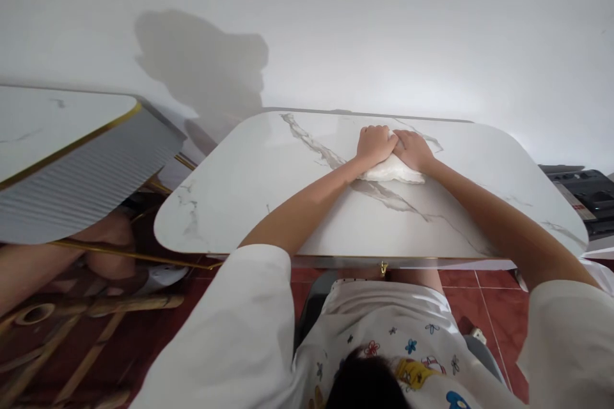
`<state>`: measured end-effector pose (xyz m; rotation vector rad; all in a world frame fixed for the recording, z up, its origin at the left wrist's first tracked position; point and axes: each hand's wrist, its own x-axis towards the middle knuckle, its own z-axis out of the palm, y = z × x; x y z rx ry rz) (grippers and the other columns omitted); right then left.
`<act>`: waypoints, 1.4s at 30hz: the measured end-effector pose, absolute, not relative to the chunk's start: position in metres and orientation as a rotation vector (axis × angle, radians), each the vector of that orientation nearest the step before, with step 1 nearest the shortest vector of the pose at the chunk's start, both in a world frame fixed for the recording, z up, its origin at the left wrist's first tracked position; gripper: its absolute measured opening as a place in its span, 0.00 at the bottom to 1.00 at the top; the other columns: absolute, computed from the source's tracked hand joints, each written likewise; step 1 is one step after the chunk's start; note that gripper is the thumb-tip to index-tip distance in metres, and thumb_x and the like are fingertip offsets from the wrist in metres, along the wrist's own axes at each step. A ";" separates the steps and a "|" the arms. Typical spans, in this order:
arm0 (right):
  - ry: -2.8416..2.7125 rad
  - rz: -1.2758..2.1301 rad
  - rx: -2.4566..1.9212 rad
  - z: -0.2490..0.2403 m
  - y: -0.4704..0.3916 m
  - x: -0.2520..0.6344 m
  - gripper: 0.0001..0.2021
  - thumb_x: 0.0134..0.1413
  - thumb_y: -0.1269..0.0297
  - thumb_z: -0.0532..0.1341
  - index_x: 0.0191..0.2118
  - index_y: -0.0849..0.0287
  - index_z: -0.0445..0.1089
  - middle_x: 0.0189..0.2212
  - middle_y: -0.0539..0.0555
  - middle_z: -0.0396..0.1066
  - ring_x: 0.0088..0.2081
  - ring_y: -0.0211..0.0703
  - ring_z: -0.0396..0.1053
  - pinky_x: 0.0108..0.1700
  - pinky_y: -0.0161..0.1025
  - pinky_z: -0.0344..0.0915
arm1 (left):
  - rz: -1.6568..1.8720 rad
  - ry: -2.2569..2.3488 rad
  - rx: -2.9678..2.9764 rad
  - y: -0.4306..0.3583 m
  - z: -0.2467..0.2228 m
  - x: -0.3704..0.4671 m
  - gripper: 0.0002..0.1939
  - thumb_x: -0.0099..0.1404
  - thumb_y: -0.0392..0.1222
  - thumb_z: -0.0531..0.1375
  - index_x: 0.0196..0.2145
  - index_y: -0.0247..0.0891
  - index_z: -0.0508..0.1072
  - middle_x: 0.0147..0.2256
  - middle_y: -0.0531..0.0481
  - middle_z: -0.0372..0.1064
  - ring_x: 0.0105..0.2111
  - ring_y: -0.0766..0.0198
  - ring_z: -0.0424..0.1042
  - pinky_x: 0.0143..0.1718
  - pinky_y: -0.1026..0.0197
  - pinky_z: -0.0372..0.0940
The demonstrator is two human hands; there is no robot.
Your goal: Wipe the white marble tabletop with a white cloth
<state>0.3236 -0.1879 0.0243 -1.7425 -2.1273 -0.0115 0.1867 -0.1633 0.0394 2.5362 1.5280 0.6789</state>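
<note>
A white cloth (396, 170) lies bunched on the white marble-patterned table (230, 204), right of its middle. My left hand (375, 144) presses on the cloth's left part with its fingers curled over it. Against it, my right hand (413, 149) rests on the upper right of the cloth, its fingers bent round the fabric. The two hands touch at the fingers. Both forearms reach forward across the table top.
A second marble-topped table (57, 128) with a ribbed grey side stands at the left. Below it are another person's legs (108, 239) and a bamboo frame (100, 345). A black case (592, 195) is at the right. A wall rises behind the tables.
</note>
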 end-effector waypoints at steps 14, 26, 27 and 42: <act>-2.078 -0.022 -1.741 0.022 -0.083 0.336 0.21 0.64 0.58 0.53 0.57 0.61 0.69 0.55 0.62 0.72 0.56 0.59 0.67 0.58 0.51 0.63 | 0.803 1.567 2.460 -0.062 0.038 0.203 0.16 0.69 0.42 0.49 0.37 0.38 0.77 0.40 0.40 0.78 0.46 0.50 0.73 0.53 0.51 0.59; -2.080 -0.082 -1.780 0.022 -0.086 0.335 0.23 0.66 0.61 0.49 0.60 0.64 0.65 0.59 0.63 0.68 0.59 0.58 0.64 0.61 0.51 0.59 | 0.863 1.503 2.478 -0.057 0.036 0.205 0.16 0.68 0.41 0.50 0.40 0.38 0.78 0.42 0.40 0.78 0.47 0.51 0.73 0.54 0.53 0.60; -2.078 -0.087 -1.785 0.022 -0.090 0.334 0.23 0.66 0.61 0.48 0.60 0.64 0.65 0.59 0.64 0.68 0.59 0.59 0.64 0.61 0.52 0.59 | 0.878 1.493 2.489 -0.061 0.035 0.204 0.16 0.67 0.41 0.50 0.40 0.38 0.77 0.42 0.40 0.78 0.47 0.52 0.73 0.54 0.53 0.60; -2.142 -0.043 -1.794 0.025 -0.239 0.293 0.21 0.67 0.59 0.48 0.57 0.64 0.65 0.56 0.65 0.69 0.58 0.60 0.64 0.60 0.53 0.59 | 0.695 1.414 2.595 -0.201 0.036 0.154 0.12 0.68 0.40 0.50 0.41 0.40 0.73 0.45 0.42 0.76 0.51 0.52 0.71 0.57 0.52 0.59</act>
